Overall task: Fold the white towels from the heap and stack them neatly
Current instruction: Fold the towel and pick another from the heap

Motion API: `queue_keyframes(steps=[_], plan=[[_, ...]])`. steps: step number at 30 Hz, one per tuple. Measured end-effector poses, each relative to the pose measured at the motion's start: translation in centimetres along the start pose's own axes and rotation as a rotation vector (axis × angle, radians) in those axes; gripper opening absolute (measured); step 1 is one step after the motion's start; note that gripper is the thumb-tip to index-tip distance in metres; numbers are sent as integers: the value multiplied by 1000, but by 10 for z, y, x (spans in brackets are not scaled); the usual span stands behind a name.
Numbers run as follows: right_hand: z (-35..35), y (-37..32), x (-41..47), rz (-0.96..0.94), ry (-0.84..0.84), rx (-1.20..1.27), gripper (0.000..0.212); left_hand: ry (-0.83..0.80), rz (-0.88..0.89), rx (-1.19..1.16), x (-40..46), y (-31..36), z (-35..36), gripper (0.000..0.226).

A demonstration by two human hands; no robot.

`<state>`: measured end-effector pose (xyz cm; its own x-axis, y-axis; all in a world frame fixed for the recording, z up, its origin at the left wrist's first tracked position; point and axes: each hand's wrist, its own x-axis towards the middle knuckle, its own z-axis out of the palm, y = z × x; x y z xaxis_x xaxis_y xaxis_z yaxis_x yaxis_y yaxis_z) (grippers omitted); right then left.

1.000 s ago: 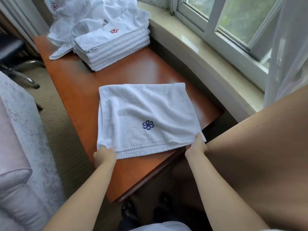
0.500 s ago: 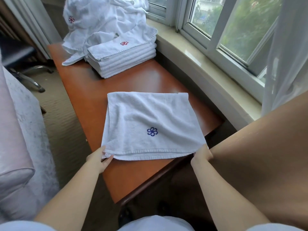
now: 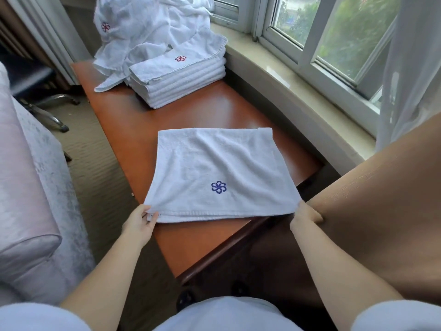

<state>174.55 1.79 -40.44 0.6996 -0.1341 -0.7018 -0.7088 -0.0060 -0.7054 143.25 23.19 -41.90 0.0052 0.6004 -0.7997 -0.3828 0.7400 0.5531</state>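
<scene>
Orange table (image 3: pixel 214 111) — towel (image 3: pixel 214 168) corners hide right hand (image 3: pixel 305 215) fingertips.

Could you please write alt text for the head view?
Two bare hands, left hand and right hand, pinch the near corners of a half-folded white terry towel with a blue flower emblem on an orange-brown wooden table. Behind it sit a stack of folded white towels and a rumpled heap.

A reddish-brown wooden table (image 3: pixel 214 111) runs up the middle of the frame. At right, a pale stone windowsill (image 3: pixel 298 84) lies under white-framed windows (image 3: pixel 307 44) showing green foliage, with a sheer curtain (image 3: pixel 415 68). Beige carpet (image 3: pixel 95 168) lies at left, beside a pale sofa (image 3: pixel 26 187).
</scene>
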Motion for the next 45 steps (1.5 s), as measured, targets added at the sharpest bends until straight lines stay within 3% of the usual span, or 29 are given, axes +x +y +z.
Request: queue_keyframes(steps=[2, 5, 11, 15, 18, 22, 24, 28, 31, 33, 36, 40, 42, 45], plan=[[-3, 7, 1, -56, -88, -147, 14, -31, -35, 99, 0, -3, -8, 6], [3, 13, -10, -91, -127, -144, 7, 1, -33, 202, 2, -1, -10, 12], [7, 26, -4, -204, -179, -269, 30, 50, 19, 352, 2, -4, -3, 40], [4, 25, -5, -242, -182, -329, 20, 69, 84, 406, -2, -5, -1, 33], [6, 15, -3, -295, -193, -256, 42, 73, 116, 394, -4, -3, -2, 27], [1, 0, 0, -307, -160, -196, 31, 75, 119, 332, -5, 0, -5, 12], [-1, 1, 4, -240, -245, -257, 15, 81, 106, 337, -4, -1, -9, 6], [-1, 13, 7, -172, -363, -445, 26, 75, 85, 370, 2, -8, -12, 6], [3, 20, -1, -292, -230, -477, 17, 78, 111, 403, 5, -8, -12, 29], [6, 25, -4, -400, -160, -471, 26, 94, 122, 427, 4, -7, -9, 34], [11, 32, -7, -401, -186, -491, 39, 171, 163, 467, 3, -11, -3, 33], [17, 31, -4, -395, -78, -504, 38, 219, 184, 511, 2, -14, 4, 25], [16, 19, -6, -405, -22, -470, 36, 178, 159, 478, 2, -8, 4, 28], [23, -10, -21, -419, -7, -289, 32, -34, 101, 211, -1, 22, 11, 29]])
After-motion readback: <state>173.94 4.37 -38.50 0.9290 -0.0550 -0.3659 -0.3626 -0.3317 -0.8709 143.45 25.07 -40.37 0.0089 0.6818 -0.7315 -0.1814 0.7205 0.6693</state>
